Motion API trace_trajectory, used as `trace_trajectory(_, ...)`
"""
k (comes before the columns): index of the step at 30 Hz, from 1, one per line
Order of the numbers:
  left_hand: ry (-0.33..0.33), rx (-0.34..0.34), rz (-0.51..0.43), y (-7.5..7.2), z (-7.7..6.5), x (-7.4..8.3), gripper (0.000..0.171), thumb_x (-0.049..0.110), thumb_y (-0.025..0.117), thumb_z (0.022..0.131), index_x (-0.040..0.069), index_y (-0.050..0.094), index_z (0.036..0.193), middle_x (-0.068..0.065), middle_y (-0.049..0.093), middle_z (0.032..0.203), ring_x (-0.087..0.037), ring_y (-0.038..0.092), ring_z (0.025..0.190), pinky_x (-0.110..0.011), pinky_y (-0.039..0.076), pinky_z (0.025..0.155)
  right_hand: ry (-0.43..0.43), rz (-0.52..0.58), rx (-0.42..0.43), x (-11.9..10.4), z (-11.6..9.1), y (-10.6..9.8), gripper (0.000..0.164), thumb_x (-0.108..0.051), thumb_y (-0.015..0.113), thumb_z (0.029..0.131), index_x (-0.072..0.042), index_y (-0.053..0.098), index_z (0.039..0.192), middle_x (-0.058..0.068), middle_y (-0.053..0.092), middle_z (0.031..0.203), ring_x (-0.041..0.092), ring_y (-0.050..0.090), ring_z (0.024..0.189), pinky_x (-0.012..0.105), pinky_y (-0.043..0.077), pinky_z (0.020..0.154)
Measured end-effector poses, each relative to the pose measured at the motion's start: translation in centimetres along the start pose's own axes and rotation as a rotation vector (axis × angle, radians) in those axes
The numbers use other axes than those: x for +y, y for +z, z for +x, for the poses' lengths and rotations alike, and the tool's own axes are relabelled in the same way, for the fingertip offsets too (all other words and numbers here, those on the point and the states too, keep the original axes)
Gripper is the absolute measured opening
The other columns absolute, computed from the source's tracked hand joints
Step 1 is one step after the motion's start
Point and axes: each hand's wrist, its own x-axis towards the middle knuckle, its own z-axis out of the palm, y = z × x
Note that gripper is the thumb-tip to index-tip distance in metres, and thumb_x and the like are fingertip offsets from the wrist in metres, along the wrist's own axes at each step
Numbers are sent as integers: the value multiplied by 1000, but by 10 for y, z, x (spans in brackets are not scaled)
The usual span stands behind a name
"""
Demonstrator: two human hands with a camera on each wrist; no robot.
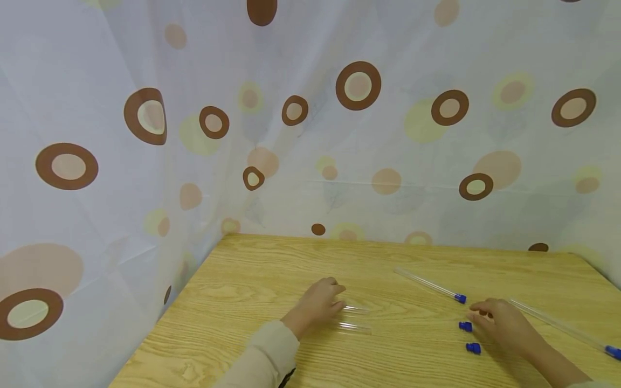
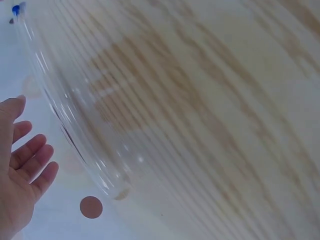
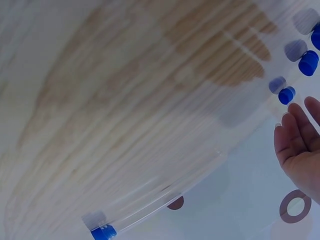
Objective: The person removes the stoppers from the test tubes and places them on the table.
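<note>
In the head view my left hand (image 1: 317, 304) is over two clear tubes (image 1: 356, 327) lying side by side, their left parts hidden by it. The left wrist view shows that hand (image 2: 25, 175) with loosely bent fingers and nothing in them, beside clear tubing (image 2: 75, 120). My right hand (image 1: 506, 326) hovers by two loose blue caps (image 1: 465, 326), its fingers slightly bent. In the right wrist view the right hand (image 3: 302, 145) holds nothing, its fingertips near the closest blue cap (image 3: 286, 95).
A clear tube (image 1: 427, 283) with a blue cap (image 1: 460, 298) lies beyond the right hand. Another clear tube (image 1: 558, 323) with a blue end (image 1: 613, 352) lies to its right. The wooden table (image 1: 271, 264) meets a patterned curtain (image 1: 301, 205) at the back and left.
</note>
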Motion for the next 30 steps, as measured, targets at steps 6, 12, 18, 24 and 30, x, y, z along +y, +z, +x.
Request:
trace_trajectory(6, -12, -10, 34, 0, 7, 9, 34, 29, 62, 90, 9, 64, 117, -4, 64, 110, -16, 61, 100, -21, 52, 85, -13, 21, 41, -2, -1, 2, 28, -17, 65, 85, 7, 67, 99, 10, 66, 87, 24, 59, 76, 37, 53, 61)
trace_trajectory(12, -6, -4, 54, 2, 13, 19, 34, 31, 63, 89, 11, 64, 117, -2, 64, 109, -14, 60, 99, -19, 52, 83, -1, 52, 55, -1, 0, 6, 33, -18, 65, 86, 10, 64, 103, 17, 65, 93, 31, 60, 82, 43, 54, 65)
trace_trajectory(18, 7, 5, 44, 3, 18, 29, 33, 31, 61, 90, 11, 64, 117, -3, 64, 110, -14, 60, 99, -19, 52, 81, 16, 44, 39, -1, 2, 6, 38, -21, 64, 87, 11, 62, 107, 23, 63, 97, 36, 61, 83, 45, 54, 66)
trace_trajectory(24, 0, -20, 50, 2, 22, 39, 35, 32, 61, 90, 12, 62, 119, -3, 63, 112, -15, 60, 102, -19, 52, 84, 18, 40, 52, -1, 4, 8, 37, -20, 64, 87, 12, 62, 107, 25, 63, 98, 38, 61, 85, 46, 55, 68)
trace_trajectory(30, -6, -30, 90, 3, 28, 49, 35, 33, 61, 90, 13, 62, 119, -2, 64, 112, -14, 59, 103, -18, 51, 85, 28, 62, 49, 0, 8, 9, 40, -21, 63, 88, 13, 60, 109, 28, 61, 100, 41, 61, 88, 48, 55, 70)
